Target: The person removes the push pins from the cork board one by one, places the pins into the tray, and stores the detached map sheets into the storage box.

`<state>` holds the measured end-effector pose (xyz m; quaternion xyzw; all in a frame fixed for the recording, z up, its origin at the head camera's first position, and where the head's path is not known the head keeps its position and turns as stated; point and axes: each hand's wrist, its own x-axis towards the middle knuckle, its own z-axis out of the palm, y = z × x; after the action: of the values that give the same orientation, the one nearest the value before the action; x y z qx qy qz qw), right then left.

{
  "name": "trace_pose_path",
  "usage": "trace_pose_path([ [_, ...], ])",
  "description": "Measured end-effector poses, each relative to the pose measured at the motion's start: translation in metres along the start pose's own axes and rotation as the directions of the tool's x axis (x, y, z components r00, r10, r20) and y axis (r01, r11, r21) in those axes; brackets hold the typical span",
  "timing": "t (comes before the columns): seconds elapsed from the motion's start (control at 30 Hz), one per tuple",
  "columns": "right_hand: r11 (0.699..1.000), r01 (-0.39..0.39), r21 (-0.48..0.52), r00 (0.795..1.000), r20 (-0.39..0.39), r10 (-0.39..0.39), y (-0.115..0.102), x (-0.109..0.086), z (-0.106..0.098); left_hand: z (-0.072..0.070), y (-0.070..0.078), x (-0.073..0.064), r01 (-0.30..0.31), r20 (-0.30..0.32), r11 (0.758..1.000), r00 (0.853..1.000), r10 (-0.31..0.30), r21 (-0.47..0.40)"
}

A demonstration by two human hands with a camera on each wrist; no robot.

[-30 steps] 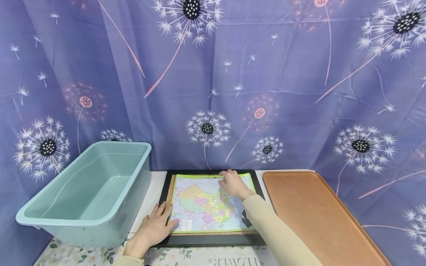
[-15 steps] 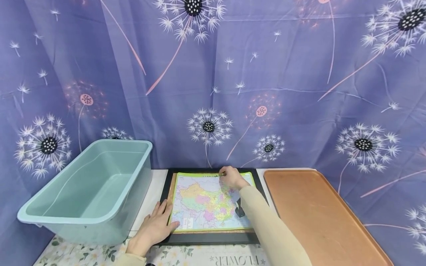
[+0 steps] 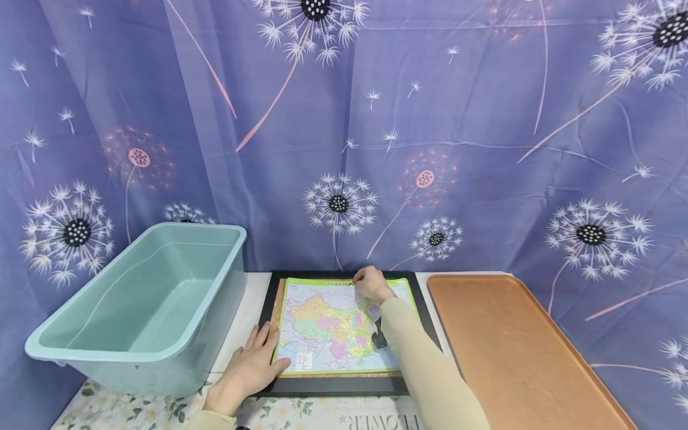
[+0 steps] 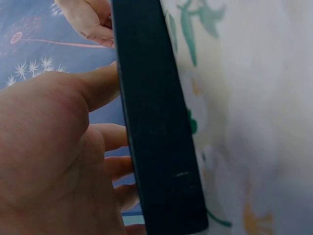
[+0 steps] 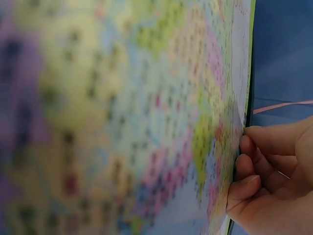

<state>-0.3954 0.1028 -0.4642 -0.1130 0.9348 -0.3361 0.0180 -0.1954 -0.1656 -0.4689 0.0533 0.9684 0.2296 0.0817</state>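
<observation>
In the head view, a colourful map (image 3: 322, 325) lies on a black-framed board (image 3: 333, 387), its printed side up. The left hand (image 3: 251, 365) rests, unclenched, across the frame's left side, fingers spread and thumb reaching the map's lower left corner. The right hand (image 3: 374, 285) is at the map's top edge with bent fingers. A green tub (image 3: 217, 307) stands to the left, a brown tray (image 3: 500, 334) lies to the right, and a dandelion-patterned curtain (image 3: 279, 209) hangs behind.

The left wrist view adds the thickness of the black frame bar: the left hand's thumb and fingers run up to it, and its palm shows. The flowered table cover (image 4: 254, 147) lies beyond.

The right wrist view brings out what the head view hides: the right hand's curled fingers, their tips touching the map beside its green border. I cannot tell whether they pinch anything; the nearer print is blurred.
</observation>
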Motion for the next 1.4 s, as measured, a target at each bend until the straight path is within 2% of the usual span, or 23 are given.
trace_pose_path([
  [0.13,1.0,-0.031,0.007,0.999,-0.014,0.031,-0.004,0.001,0.007,-0.001,-0.002,-0.001,0.012,0.016,1.0,1.0,-0.012,0.002],
  [0.37,0.999,0.0,-0.043,1.0,-0.012,-0.001,-0.018,0.0,0.016,0.0,-0.008,-0.006,0.068,0.052,0.998,0.996,-0.067,-0.015],
  [0.5,0.996,-0.008,-0.085,1.0,0.004,0.008,-0.021,-0.002,0.015,0.001,-0.006,-0.005,0.058,0.042,0.998,0.997,-0.057,-0.007],
  [0.7,0.988,0.054,-0.145,0.996,0.071,-0.044,-0.013,0.002,0.012,0.0,-0.001,-0.003,0.045,0.038,0.999,0.998,-0.045,0.006],
  [0.93,0.984,0.084,-0.157,0.99,0.127,-0.064,0.001,0.006,0.002,0.003,0.004,0.0,0.038,0.047,0.999,0.998,-0.038,0.001],
  [1.13,0.986,0.088,-0.139,0.981,0.184,-0.062,0.001,0.009,-0.006,0.003,0.003,0.003,0.022,0.036,1.0,0.999,-0.022,0.008],
  [1.4,0.986,0.104,-0.127,0.98,0.184,-0.08,0.0,0.011,-0.001,0.002,0.002,0.003,0.033,0.035,0.999,0.999,-0.034,0.016],
])
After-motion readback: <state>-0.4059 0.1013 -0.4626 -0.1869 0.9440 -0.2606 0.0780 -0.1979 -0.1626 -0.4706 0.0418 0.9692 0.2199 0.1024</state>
